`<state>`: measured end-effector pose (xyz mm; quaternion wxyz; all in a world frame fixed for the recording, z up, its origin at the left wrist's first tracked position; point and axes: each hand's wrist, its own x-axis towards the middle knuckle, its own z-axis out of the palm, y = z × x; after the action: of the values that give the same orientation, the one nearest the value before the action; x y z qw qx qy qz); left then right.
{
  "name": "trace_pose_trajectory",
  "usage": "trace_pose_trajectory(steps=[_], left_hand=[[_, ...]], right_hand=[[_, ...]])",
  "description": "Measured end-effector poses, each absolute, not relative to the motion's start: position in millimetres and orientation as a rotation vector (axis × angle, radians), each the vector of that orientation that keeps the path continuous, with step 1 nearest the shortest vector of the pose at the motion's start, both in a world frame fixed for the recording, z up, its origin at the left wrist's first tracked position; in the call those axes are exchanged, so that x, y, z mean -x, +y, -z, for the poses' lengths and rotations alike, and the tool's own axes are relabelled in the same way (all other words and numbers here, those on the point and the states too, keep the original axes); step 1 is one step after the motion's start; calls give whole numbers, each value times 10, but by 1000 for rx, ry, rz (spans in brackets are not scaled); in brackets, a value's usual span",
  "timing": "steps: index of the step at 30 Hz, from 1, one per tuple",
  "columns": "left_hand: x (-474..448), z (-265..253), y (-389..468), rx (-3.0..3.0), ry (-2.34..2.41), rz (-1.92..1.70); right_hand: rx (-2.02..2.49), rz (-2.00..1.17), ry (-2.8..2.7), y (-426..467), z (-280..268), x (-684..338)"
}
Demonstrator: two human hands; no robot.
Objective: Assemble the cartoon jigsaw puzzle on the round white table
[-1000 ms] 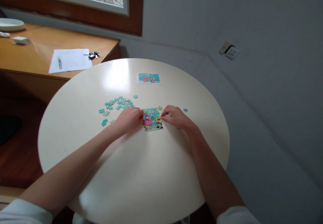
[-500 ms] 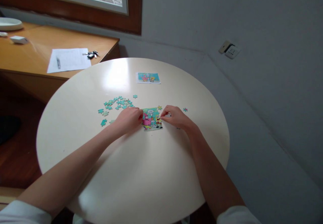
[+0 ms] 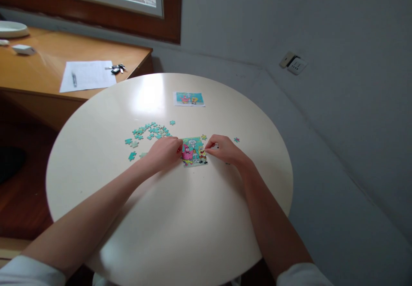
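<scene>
A partly assembled jigsaw puzzle (image 3: pixel 194 152) lies on the round white table, showing a pink figure, a pale figure and a yellow figure on turquoise. My left hand (image 3: pixel 166 150) is closed, its curled fingers gripping the puzzle's left edge. At the right edge, my right hand (image 3: pixel 222 148) pinches thumb and forefinger together against the yellow figure; whatever is between the fingertips is hidden. A yellowish loose piece (image 3: pixel 204 137) rests just above the puzzle's upper right corner. Beyond my left hand spread several turquoise puzzle pieces (image 3: pixel 154 130), some overlapping.
A printed picture card (image 3: pixel 189 99) lies toward the far side of the round table (image 3: pixel 180 226). Another loose piece (image 3: pixel 236 140) sits beyond my right hand. On the wooden desk (image 3: pixel 48 45) at left are paper (image 3: pixel 88 75) and keys (image 3: pixel 117 68). A wall stands at right.
</scene>
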<state>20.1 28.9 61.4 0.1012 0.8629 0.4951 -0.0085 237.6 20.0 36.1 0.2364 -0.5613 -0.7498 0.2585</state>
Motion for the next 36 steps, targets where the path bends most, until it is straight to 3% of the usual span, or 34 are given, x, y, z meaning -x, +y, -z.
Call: trace_pose_trajectory(steps=[25, 36], left_hand=[[-187, -575, 306, -2562, 1448, 20], [-200, -612, 297, -2553, 1447, 76]], right_hand=[[1541, -745, -2031, 200, -377, -2383], [1592, -359, -2041, 332, -105, -2446]])
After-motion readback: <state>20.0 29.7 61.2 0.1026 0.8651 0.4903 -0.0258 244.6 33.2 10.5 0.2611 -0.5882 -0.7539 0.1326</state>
